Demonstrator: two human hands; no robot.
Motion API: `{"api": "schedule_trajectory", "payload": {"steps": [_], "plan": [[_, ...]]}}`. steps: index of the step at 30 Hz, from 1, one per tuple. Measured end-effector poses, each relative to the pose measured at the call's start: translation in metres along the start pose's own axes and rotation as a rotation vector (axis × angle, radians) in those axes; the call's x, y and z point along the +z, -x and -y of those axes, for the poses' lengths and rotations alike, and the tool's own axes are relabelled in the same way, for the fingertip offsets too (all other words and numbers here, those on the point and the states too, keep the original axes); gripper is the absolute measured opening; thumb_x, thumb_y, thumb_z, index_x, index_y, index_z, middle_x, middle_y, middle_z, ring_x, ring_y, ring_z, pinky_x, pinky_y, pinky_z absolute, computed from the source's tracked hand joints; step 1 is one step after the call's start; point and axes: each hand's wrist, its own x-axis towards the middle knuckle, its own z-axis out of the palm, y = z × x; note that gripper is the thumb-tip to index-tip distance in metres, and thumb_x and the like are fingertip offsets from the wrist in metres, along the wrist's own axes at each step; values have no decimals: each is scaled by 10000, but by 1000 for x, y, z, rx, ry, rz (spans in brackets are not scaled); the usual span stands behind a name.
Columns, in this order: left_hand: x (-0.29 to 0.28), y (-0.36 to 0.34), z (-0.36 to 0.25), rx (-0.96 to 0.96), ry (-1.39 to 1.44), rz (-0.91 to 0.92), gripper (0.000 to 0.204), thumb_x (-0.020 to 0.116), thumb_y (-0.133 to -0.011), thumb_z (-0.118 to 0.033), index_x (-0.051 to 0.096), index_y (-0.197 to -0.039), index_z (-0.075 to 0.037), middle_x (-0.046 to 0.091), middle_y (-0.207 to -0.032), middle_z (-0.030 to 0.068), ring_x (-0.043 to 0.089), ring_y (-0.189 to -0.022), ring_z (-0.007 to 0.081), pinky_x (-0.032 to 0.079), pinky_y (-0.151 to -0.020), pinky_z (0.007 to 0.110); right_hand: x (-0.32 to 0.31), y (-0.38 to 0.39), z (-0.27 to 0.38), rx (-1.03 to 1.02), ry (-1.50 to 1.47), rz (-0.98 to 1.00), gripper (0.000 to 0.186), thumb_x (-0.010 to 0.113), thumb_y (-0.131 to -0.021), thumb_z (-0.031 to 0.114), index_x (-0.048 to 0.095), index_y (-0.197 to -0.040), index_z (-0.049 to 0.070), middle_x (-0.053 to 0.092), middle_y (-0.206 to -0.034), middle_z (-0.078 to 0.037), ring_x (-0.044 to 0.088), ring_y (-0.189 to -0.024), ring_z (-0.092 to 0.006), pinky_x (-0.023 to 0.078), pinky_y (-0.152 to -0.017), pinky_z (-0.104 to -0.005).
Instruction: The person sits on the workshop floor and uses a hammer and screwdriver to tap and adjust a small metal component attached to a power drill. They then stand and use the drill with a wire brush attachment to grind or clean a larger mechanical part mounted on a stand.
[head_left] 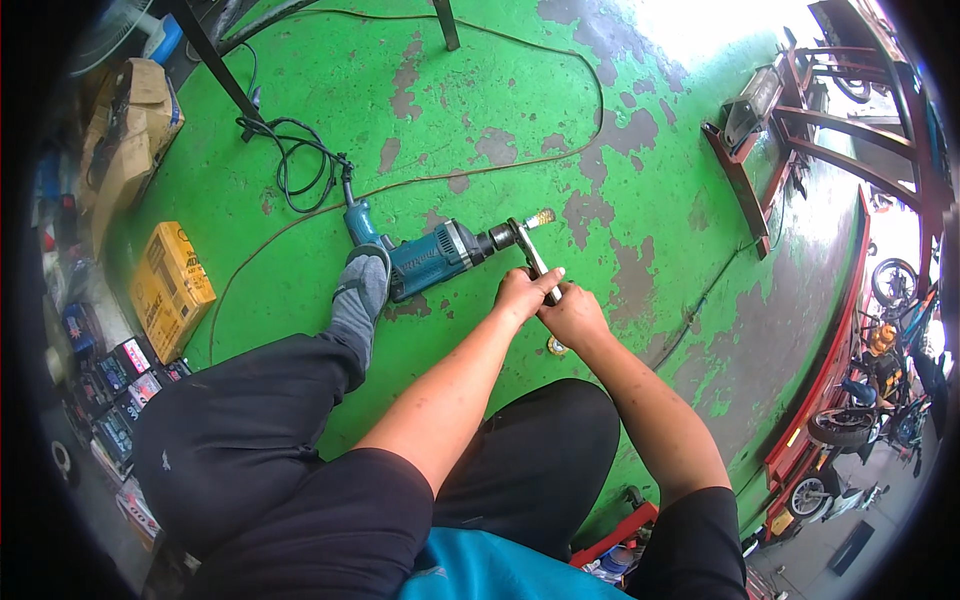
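My left hand [522, 294] and my right hand [570, 315] are closed together on the handle of a silver wrench [532, 254], whose head is at the dark chuck [499, 238] of a teal power drill [429, 263]. The drill lies on its side on the green floor, with a brass-coloured attachment [540, 218] sticking out past the chuck. My left foot in a grey sock [362, 295] is against the drill by its handle. A black cable [305, 185] runs in loops from the handle. A small round yellowish item [557, 345] lies below my hands.
A yellow box [170, 290], cardboard [135, 140] and stacked small boxes [115, 375] line the left. A thin cord crosses the worn floor [450, 150]. Red metal frames [738, 190] stand at the right, with several motorbikes [870, 370] beyond. A red tool [620, 530] lies by my knee.
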Motion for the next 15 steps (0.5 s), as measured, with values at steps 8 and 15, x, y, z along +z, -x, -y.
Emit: {"api": "schedule_trajectory", "payload": {"steps": [8,15], "plan": [[-2,3,-4,-68,18,51,393,777,-927,-324,738,-1034,52,758,-948,132,699,-823,187,553,-777,355,6,1,-3,-24,0,-20,444,669,-883,370,689,-1147,14,743,-1005,-232,722,-939,-404,579,-850,-498],[1,2,-1,-63,13,20,329,762,-924,-276,738,-1026,36,758,-922,125,698,-799,188,552,-760,359,10,-3,-7,-37,-13,-43,430,675,-882,355,667,-1157,24,742,-995,-230,719,-931,-411,573,-840,-505]]}}
